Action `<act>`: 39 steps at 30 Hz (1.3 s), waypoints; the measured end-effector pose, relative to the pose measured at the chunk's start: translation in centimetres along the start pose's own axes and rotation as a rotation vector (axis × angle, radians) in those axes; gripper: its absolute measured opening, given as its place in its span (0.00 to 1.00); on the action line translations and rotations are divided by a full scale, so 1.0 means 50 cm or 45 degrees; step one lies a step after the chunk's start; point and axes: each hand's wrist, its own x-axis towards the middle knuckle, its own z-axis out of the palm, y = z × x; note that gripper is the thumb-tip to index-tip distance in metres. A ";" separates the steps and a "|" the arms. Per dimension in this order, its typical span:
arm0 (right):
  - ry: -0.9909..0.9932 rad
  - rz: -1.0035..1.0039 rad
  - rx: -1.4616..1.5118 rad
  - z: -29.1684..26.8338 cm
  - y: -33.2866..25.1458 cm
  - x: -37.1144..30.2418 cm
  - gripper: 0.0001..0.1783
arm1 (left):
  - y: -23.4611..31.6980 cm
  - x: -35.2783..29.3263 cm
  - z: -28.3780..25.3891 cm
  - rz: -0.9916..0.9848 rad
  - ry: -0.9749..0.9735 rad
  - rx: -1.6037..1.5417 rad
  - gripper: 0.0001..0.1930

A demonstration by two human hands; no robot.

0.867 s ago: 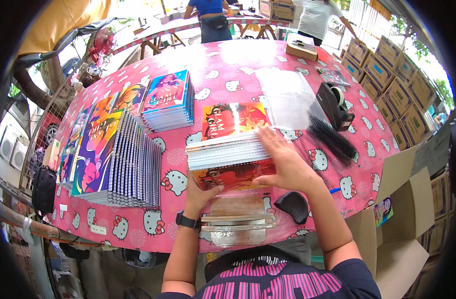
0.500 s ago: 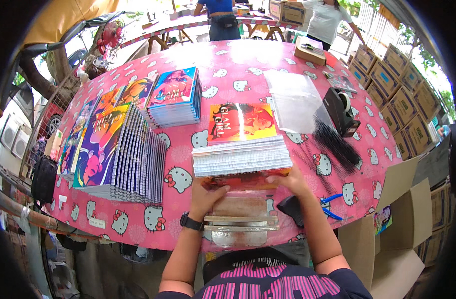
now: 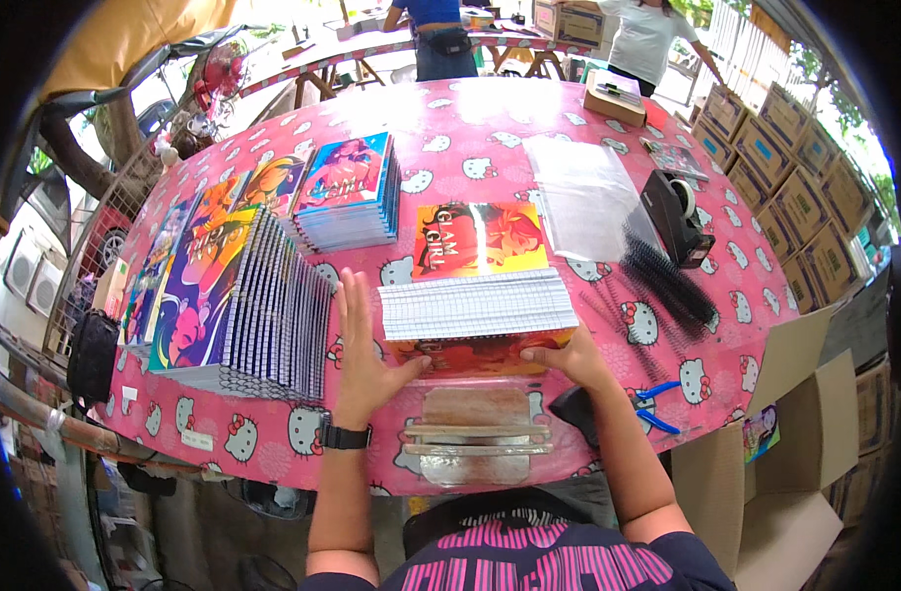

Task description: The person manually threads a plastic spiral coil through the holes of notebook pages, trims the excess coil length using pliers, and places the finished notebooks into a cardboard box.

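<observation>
A thick stack of notebooks (image 3: 475, 305) stands on edge in front of me, its white page edges upward and a red-orange cover toward me. My right hand (image 3: 568, 357) grips the right end, thumb on the near cover. At the left end, my left hand (image 3: 367, 360) is open, fingers stretched upward beside the stack and thumb near the lower cover corner. Just behind lies a notebook with a red and yellow cover (image 3: 480, 239). A clear tray-like piece with two raised bars (image 3: 478, 435) sits between my forearms.
Piles of spiral notebooks (image 3: 273, 315) and blue-edged notebooks (image 3: 347, 202) stand to the left. On the right are clear plastic sheets (image 3: 588, 197), a black tape dispenser (image 3: 672, 222), black spiral coils (image 3: 667, 286) and blue-handled pliers (image 3: 657, 406). An open carton (image 3: 790, 473) stands beside the table.
My left hand has come off the stack's left end, shifted left and spread its fingers upward. The page edges now look more even. My right hand stays at the right end.
</observation>
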 end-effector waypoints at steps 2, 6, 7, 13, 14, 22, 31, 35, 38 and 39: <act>-0.073 0.080 -0.079 0.000 -0.005 -0.003 0.36 | -0.053 -0.043 0.022 -0.441 -0.464 -0.466 0.35; -0.207 0.163 -0.443 -0.011 0.004 -0.017 0.36 | -0.075 -0.100 0.057 -0.525 -0.508 -0.571 0.24; -0.183 0.079 -0.484 -0.016 0.015 -0.020 0.35 | -0.082 -0.107 0.063 -0.626 -0.516 -0.651 0.24; -0.151 -0.182 -0.402 -0.038 -0.040 0.017 0.33 | -0.102 -0.063 0.077 -0.438 -0.312 -0.510 0.29; -0.136 -0.217 -0.377 -0.050 -0.047 0.038 0.34 | -0.108 -0.028 0.086 -0.389 -0.223 -0.561 0.29; 0.140 0.267 -0.324 -0.098 -0.097 0.266 0.32 | -0.155 0.258 0.135 -0.823 -0.636 -0.069 0.40; 0.015 0.471 -0.054 -0.092 -0.009 0.270 0.55 | -0.266 0.201 0.150 -1.081 -0.539 -0.577 0.46; 0.221 0.502 0.188 -0.075 -0.004 0.208 0.43 | -0.149 0.142 0.151 -0.977 -0.578 -1.005 0.42; 0.114 0.415 0.096 -0.071 0.004 0.193 0.46 | -0.136 0.155 0.136 -0.908 -0.699 -0.838 0.41; 0.127 0.449 0.029 -0.081 0.001 0.184 0.47 | -0.134 0.161 0.121 -0.876 -0.777 -0.745 0.41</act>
